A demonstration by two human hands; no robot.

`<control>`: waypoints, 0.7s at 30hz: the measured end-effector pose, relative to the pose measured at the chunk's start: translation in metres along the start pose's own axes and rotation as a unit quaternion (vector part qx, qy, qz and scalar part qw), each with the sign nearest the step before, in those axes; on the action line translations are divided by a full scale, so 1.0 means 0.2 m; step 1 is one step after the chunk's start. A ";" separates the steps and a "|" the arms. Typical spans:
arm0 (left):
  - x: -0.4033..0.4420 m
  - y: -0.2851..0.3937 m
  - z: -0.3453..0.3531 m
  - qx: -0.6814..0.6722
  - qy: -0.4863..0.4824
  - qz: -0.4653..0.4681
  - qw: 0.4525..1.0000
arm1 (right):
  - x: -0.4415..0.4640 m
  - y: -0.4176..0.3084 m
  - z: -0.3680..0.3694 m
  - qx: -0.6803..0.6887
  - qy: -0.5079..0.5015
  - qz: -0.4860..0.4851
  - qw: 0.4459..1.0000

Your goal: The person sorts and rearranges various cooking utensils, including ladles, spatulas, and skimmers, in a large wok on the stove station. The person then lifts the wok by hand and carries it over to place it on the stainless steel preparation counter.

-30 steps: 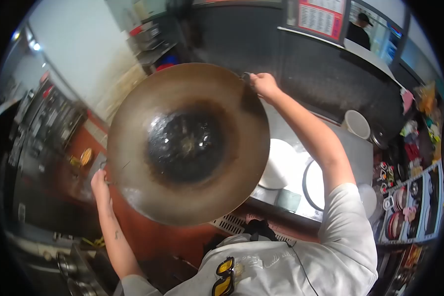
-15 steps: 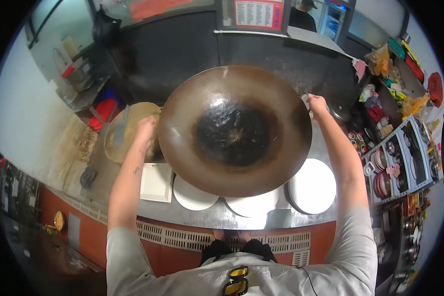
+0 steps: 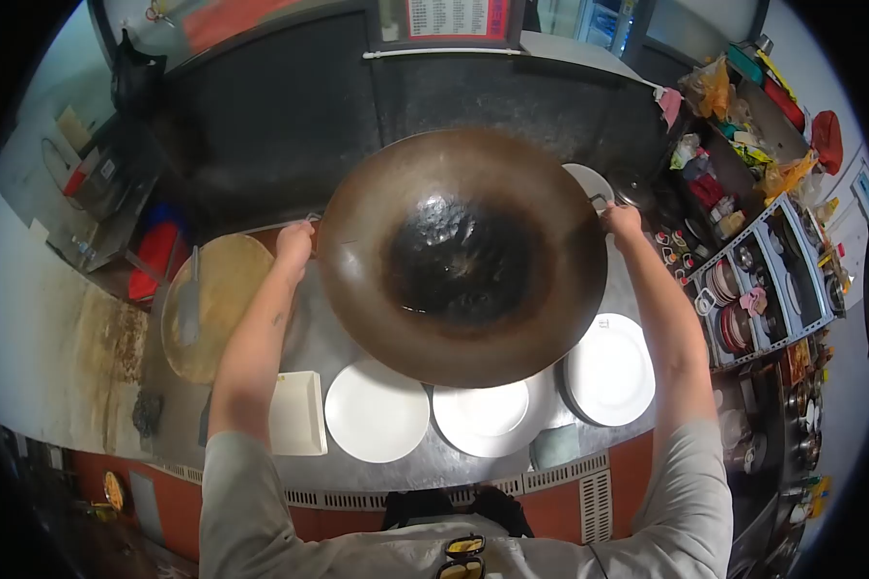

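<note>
A large brown wok (image 3: pixel 463 357) with a dark, shiny middle is held up over a metal counter. My left hand (image 3: pixel 294 247) is closed on the handle at its left rim. On the right side my right hand (image 3: pixel 623 220) grips the other handle. Below the wok's near edge are white plates, one (image 3: pixel 377 410) at the left, stacked ones (image 3: pixel 483 434) in the middle and a stack (image 3: pixel 608 372) at the right. A white rectangular dish (image 3: pixel 297 415) lies near my left forearm.
A round wooden board (image 3: pixel 217 299) with a cleaver (image 3: pixel 189 307) on it is at the left. Behind the wok stand a white bucket (image 3: pixel 589 180) and a dark wall (image 3: pixel 261 125). A rack of dishes (image 3: pixel 782 280) is at the right.
The view has swung from the floor and stove side to the counter, and the wok, still in both hands, is now over it. More of the plates and the wooden board shows.
</note>
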State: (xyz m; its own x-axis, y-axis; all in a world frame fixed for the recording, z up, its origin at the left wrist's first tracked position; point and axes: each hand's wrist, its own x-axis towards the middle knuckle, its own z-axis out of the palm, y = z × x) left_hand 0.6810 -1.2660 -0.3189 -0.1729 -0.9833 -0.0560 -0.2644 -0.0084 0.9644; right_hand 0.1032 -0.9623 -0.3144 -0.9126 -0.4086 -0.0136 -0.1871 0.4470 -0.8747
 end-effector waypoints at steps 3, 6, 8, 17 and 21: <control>0.04 -0.01 0.03 0.012 0.001 -0.001 1.000 | 0.02 0.00 0.04 -0.019 0.002 0.009 1.000; 0.11 -0.06 0.04 0.035 -0.005 0.011 0.999 | 0.03 -0.02 0.06 -0.031 0.005 0.018 0.999; 0.15 -0.10 0.04 0.040 -0.007 0.016 0.999 | 0.04 -0.03 0.10 -0.035 0.005 0.018 0.999; 0.12 -0.11 0.06 0.043 -0.007 0.013 0.999 | 0.15 0.19 0.14 -0.009 -0.024 -0.016 1.000; 0.12 -0.11 0.03 0.079 -0.025 0.024 0.996 | 0.16 0.19 0.11 -0.040 -0.034 -0.040 0.998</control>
State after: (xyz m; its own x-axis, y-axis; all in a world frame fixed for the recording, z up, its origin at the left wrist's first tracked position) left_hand 0.6772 -1.2875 -0.3423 -0.2345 -0.9717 -0.0270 -0.3994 0.0709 0.9140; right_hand 0.0750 -0.9763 -0.3596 -0.8671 -0.4978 0.0188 -0.2890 0.4720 -0.8329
